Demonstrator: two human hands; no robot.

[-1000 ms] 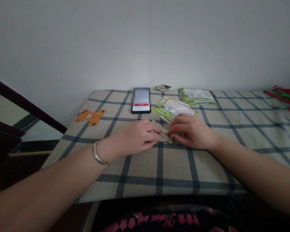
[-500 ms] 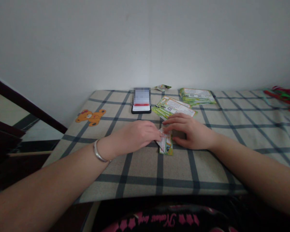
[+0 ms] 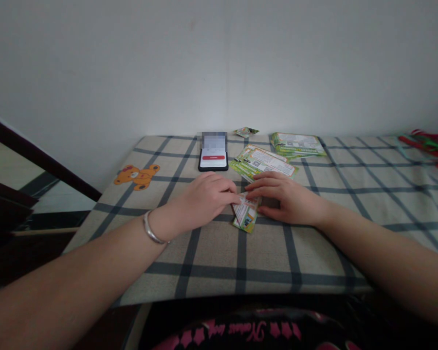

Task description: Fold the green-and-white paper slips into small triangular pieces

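Note:
A small folded paper [image 3: 245,217], green, white and orange print, lies on the checked tablecloth between my hands. My left hand [image 3: 213,197], with a silver bangle at the wrist, has thumb and fingers closed on the paper's upper left edge. My right hand [image 3: 282,197] lies over its upper right part, fingers stretched out and thumb apart by the right edge. Those right fingertips touch or hover close over the paper. Just beyond my hands is a fanned pile of printed leaflets [image 3: 264,161] with matching colours, partly covered by my right hand.
A phone [image 3: 213,158] with a lit screen stands leaning behind my left hand. A small folded paper piece [image 3: 246,131] and another leaflet stack [image 3: 298,144] lie by the wall. Red and green strips [image 3: 432,148] sit at far right. A bear picture [image 3: 136,177] is on the left.
The folded paper has turned a little, its lower end swinging left. My left hand has shifted slightly back and away, its fingers more curled. My right hand has barely moved.

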